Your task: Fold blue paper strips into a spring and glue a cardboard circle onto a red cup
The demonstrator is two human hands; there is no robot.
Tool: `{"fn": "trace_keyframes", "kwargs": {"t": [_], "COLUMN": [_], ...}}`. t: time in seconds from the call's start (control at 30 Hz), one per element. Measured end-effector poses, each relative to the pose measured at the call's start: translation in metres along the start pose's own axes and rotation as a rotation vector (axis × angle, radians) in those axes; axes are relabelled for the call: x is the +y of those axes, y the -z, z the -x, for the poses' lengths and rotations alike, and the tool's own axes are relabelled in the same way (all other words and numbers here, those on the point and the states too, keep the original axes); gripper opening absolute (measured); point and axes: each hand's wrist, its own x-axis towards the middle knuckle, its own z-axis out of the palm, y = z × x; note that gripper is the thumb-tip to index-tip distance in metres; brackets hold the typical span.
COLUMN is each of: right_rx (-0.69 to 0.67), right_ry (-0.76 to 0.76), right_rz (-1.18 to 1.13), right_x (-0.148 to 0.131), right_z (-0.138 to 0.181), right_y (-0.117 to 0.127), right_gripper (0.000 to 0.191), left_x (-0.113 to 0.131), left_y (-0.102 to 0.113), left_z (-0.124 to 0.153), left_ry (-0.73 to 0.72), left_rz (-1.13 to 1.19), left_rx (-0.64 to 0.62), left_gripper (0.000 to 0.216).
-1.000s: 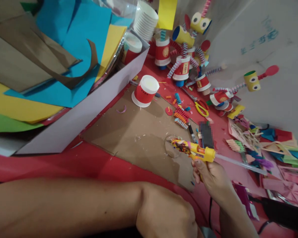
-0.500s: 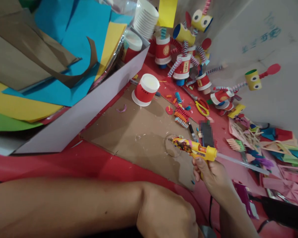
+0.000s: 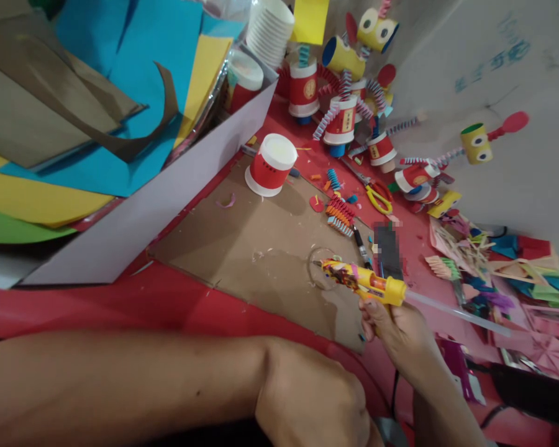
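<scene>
My right hand [image 3: 395, 329] is closed round the handle of a yellow glue gun [image 3: 363, 282], a clear glue stick jutting from its back toward the right. The nozzle points left over a brown cardboard sheet [image 3: 261, 248] on the red surface. My left hand [image 3: 312, 397] lies at the bottom edge with its back to the camera; the fingers are curled under and hidden. An upturned red and white paper cup [image 3: 270, 164] stands at the cardboard's far edge.
A white box [image 3: 153, 198] at the left holds blue, yellow, green and brown paper sheets. Paper-cup figures [image 3: 342, 121] with spring arms crowd the far corner. Yellow scissors [image 3: 377, 198], a pen [image 3: 361, 247] and paper scraps [image 3: 494, 273] lie at the right. White walls close the corner.
The view has shifted slightly; the glue gun and both hands stay almost where they were.
</scene>
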Motion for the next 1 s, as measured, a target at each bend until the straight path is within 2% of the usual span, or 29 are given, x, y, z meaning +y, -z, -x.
{"fn": "trace_keyframes", "kwargs": {"t": [0.1,0.2,0.37,0.4,0.47,0.5,0.53,0.63,0.73,0.77,0.87,0.9,1.0], "right_rx": [-0.006,0.003,0.028,0.024,0.008,0.005,0.011,0.048,0.066,0.062,0.047,0.047,0.054], "right_ry": [-0.005,0.027,0.051,0.058,0.071,0.074,0.074,0.062,0.060,0.058,0.048,0.046,0.048], "right_rz": [0.006,0.039,0.077,0.083,0.096,0.101,0.105,0.113,0.129,0.132,0.133,0.134,0.143], "right_x": [0.000,-0.001,0.000,0.000,0.000,0.000,0.000,0.000,-0.001,-0.001,-0.002,-0.002,-0.002], "right_z": [0.002,0.005,0.005,0.005,0.007,0.008,0.009,0.012,0.013,0.013,0.013,0.013,0.014], "right_y": [0.001,0.002,0.002,0.002,0.003,0.003,0.003,0.003,0.002,0.001,0.001,0.001,0.002], "right_gripper": [0.054,0.053,0.050,0.050,0.049,0.048,0.049,0.049,0.050,0.051,0.051,0.051,0.052], "left_x": [-0.002,-0.013,-0.032,-0.031,-0.021,-0.015,-0.009,0.001,-0.007,-0.011,-0.020,-0.020,-0.012], "left_y": [0.003,0.014,0.038,0.037,0.031,0.026,0.020,0.008,0.008,0.010,0.017,0.018,0.015], "left_z": [0.000,0.002,0.003,0.003,0.001,0.001,0.000,0.002,0.007,0.009,0.009,0.008,0.004], "left_ry": [-0.061,-0.126,-0.546,-0.493,0.007,0.212,0.277,0.258,0.142,0.061,-0.066,0.017,0.091], "left_rz": [-0.002,-0.027,0.040,0.041,-0.022,-0.036,-0.012,0.013,0.014,0.039,0.124,0.115,0.087], "left_rx": [0.035,0.061,0.152,0.162,0.110,0.070,0.063,0.080,0.122,0.143,0.088,0.060,0.059], "left_gripper": [0.015,0.014,0.004,0.004,0.015,0.018,0.020,0.022,0.015,0.010,0.011,0.011,0.013]}}
